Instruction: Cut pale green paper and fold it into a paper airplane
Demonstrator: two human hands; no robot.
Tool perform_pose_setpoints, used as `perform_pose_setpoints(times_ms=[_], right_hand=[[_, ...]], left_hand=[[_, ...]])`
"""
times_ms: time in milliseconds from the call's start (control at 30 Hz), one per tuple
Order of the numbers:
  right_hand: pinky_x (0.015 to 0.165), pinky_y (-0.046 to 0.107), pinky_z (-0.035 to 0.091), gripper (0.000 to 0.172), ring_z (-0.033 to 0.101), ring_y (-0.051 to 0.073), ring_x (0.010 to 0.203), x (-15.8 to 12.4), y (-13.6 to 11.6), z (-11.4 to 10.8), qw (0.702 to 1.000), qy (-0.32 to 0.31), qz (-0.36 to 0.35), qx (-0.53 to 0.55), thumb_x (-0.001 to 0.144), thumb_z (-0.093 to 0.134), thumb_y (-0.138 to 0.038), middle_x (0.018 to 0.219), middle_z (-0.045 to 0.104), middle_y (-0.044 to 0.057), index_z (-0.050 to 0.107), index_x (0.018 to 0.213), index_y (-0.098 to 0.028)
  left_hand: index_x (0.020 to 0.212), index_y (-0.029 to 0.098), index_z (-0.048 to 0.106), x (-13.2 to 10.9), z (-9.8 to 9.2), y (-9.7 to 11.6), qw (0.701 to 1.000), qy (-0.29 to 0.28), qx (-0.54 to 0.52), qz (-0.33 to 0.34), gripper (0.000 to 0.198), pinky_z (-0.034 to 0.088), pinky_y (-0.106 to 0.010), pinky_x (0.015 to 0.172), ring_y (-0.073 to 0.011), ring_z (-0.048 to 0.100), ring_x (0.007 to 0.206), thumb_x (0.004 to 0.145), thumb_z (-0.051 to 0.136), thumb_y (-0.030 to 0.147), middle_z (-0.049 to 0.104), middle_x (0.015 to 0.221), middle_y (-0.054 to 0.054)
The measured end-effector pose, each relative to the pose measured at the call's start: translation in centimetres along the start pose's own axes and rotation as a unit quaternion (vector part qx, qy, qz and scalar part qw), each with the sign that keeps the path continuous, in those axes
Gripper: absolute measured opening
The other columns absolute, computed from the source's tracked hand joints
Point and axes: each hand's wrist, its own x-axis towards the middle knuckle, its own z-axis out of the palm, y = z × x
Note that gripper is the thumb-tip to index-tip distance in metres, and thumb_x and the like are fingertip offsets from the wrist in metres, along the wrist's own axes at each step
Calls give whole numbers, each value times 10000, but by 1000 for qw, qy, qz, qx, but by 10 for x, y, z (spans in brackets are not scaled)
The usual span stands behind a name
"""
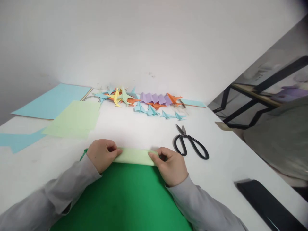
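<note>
A folded strip of pale green paper (134, 156) stretches between my two hands, just beyond the edge of a green apron or cloth. Its left end is pinched between the thumb and fingers of my left hand (102, 154). At the opposite end my right hand (171, 165) grips the strip, thumb on top and fingers curled behind. Black-handled scissors (191, 141) lie on the white table to the right of my right hand, blades slightly apart. The green material (122, 199) fills the space between my forearms.
Pale green sheets (74, 118), a blue pad (53, 101) and a blue offcut (24, 139) lie left. Along the wall sit folded paper cranes (120, 96) and a pleated purple paper (155, 98). A black object (269, 205) rests at the right edge, near a dark-framed rack (264, 96).
</note>
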Motion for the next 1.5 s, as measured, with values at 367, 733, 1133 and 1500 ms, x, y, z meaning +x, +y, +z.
perform_pose_setpoints(times_ms=[367,733,1133,1500], right_hand=[[519,254,370,314,499,151,573,-3,3,-1,989,12,-97,-109,807,513,-356,548,514,-1,496,531,-208],[519,258,390,306,506,147,557,-5,4,-2,989,-4,-111,-93,824,547,-364,542,504,-11,511,558,-217],[516,277,431,284,506,154,519,-5,2,-6,992,-33,-90,-86,811,563,-407,548,528,-2,547,589,-232],[551,285,390,321,475,152,521,-10,-1,-2,998,-16,-31,-60,822,529,-449,553,499,-12,522,588,-229]], left_hand=[[516,198,512,-10,9,-2,974,35,225,7,285,252,-249,470,-147,462,467,736,574,368,481,457,26],[966,87,676,-59,47,5,830,205,329,400,316,449,-393,839,-267,614,928,809,403,105,690,1011,-135],[1124,72,617,-64,72,-12,859,204,303,360,597,367,-437,996,-333,476,1201,882,277,500,598,1209,-184],[1151,47,600,-65,70,-14,860,178,306,367,594,351,-449,985,-365,482,1182,858,366,508,587,1218,-197]])
